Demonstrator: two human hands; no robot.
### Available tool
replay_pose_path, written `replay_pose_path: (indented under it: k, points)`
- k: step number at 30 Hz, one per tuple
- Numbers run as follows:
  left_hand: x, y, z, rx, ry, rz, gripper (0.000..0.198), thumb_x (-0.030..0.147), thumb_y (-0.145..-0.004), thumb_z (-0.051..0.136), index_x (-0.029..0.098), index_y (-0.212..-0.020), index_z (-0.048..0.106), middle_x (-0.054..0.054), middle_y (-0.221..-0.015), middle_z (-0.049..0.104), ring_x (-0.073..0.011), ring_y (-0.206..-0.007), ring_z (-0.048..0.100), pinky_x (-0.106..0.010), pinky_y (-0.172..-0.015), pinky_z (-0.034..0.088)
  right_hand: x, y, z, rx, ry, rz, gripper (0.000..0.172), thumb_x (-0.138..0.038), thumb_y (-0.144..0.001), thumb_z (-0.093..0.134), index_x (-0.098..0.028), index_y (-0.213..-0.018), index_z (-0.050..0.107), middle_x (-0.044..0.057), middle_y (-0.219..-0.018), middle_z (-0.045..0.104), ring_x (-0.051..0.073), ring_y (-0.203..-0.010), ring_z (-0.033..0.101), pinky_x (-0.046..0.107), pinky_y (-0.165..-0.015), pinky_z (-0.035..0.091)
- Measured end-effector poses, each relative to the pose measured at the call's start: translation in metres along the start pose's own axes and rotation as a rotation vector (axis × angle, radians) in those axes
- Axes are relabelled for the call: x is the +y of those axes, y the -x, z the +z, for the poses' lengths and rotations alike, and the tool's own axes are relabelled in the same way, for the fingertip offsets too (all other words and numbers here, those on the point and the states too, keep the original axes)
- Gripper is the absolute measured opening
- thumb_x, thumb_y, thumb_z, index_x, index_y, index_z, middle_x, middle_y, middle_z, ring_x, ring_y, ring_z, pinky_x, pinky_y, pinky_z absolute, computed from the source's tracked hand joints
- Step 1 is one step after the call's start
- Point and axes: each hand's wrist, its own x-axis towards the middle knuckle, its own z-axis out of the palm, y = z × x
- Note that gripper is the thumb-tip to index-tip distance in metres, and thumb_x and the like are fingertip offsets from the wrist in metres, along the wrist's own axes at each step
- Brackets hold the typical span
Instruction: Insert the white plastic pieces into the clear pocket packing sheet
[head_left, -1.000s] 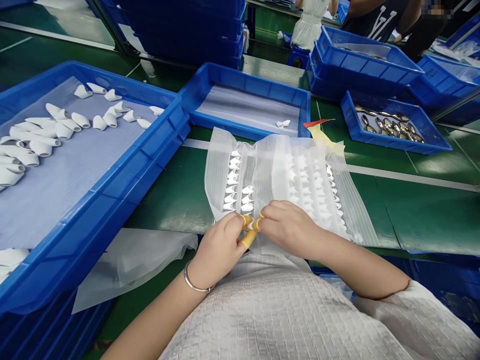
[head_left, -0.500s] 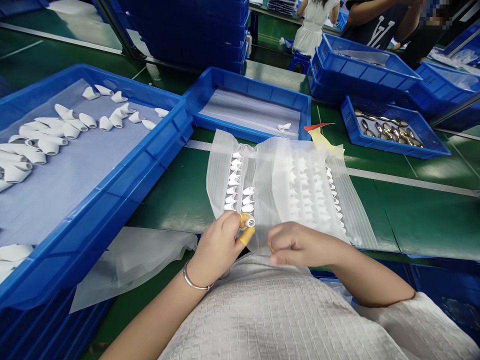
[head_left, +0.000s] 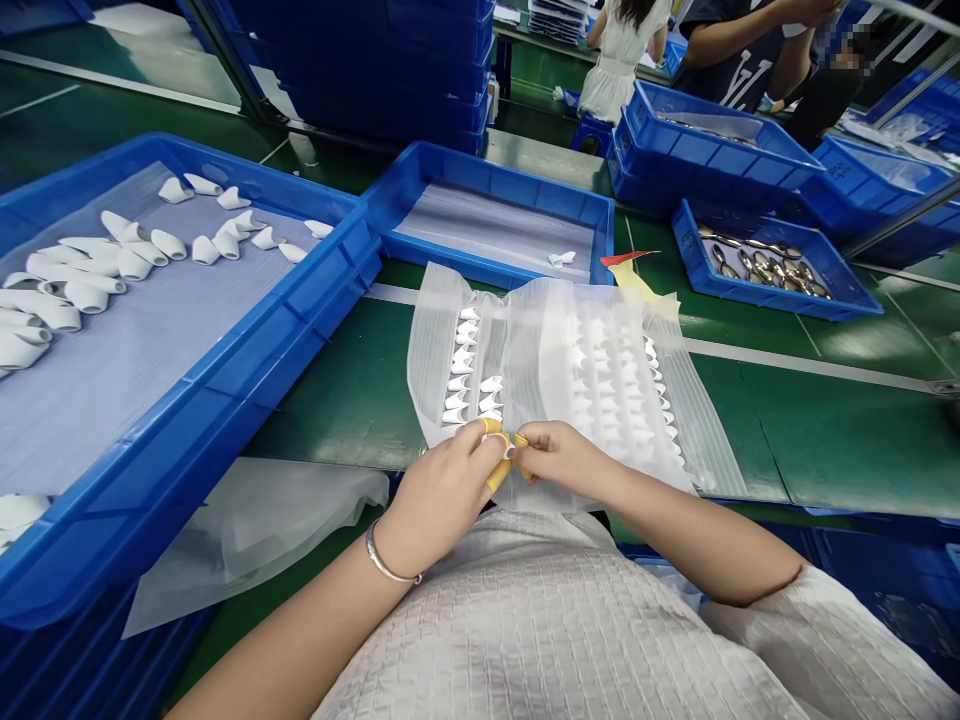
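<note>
A clear plastic pocket sheet [head_left: 570,370] lies on the green table, its narrow channels filled with rows of small white pieces [head_left: 469,370]. My left hand [head_left: 442,490], with yellow finger cots on thumb and forefinger, pinches the sheet's near edge. My right hand [head_left: 562,460], also wearing yellow cots, pinches a small white piece [head_left: 509,450] at the same spot. The fingertips of both hands meet there.
A large blue tray [head_left: 247,380] on the left holds several white pieces [head_left: 135,255]. A blue tray [head_left: 517,180] behind the sheet holds one white piece [head_left: 562,258]. A small blue tray [head_left: 772,295] at right holds metal spoons [head_left: 765,262]. Other people stand at the back.
My right hand had drawn back toward my body half a second ago; it has come forward again to meet my left hand at the sheet's edge.
</note>
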Motion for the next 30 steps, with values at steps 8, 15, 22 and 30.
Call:
replay_pose_path:
  k: [8,15,22,30]
  points:
    - [-0.003,-0.003,0.001,-0.007,-0.065,0.102,0.003,0.017,-0.096,0.055,0.019,-0.095,0.055,-0.005,-0.091,0.062,-0.0177,-0.061,0.057,-0.029,-0.049,0.039,0.003,-0.008,-0.008,-0.032,0.028,0.014,0.011,-0.024,-0.076,0.059,-0.02,-0.068,0.054,-0.004,-0.06,0.058,0.013,-0.06,0.056,0.025,-0.059,0.042]
    - [-0.003,-0.004,-0.001,0.065,-0.076,0.202,0.008,0.016,-0.098,0.05,0.018,-0.091,0.054,-0.005,-0.088,0.061,-0.017,-0.059,0.055,-0.028,-0.049,0.04,-0.016,0.0,-0.014,-0.019,0.458,-0.151,0.017,-0.017,-0.074,0.058,-0.02,-0.064,0.046,-0.007,-0.059,0.045,0.01,-0.056,0.041,0.023,-0.053,0.029]
    - [0.001,-0.002,0.009,0.093,0.031,0.096,0.014,0.029,-0.101,0.05,0.018,-0.095,0.057,-0.008,-0.096,0.063,-0.0181,-0.067,0.061,-0.029,-0.055,0.049,-0.022,0.013,-0.012,0.134,1.045,-0.436,0.014,-0.015,-0.083,0.052,-0.018,-0.07,0.053,-0.001,-0.065,0.051,0.013,-0.059,0.039,0.029,-0.055,0.023]
    - [-0.008,-0.004,-0.001,0.114,0.389,-0.117,0.016,0.031,-0.099,0.057,0.018,-0.108,0.061,-0.007,-0.1,0.064,-0.0205,-0.085,0.065,-0.031,-0.068,0.055,-0.031,0.04,-0.032,-0.105,0.865,-0.379,0.031,-0.021,-0.093,0.054,-0.018,-0.063,0.054,-0.002,-0.061,0.051,0.011,-0.055,0.043,0.027,-0.055,0.028]
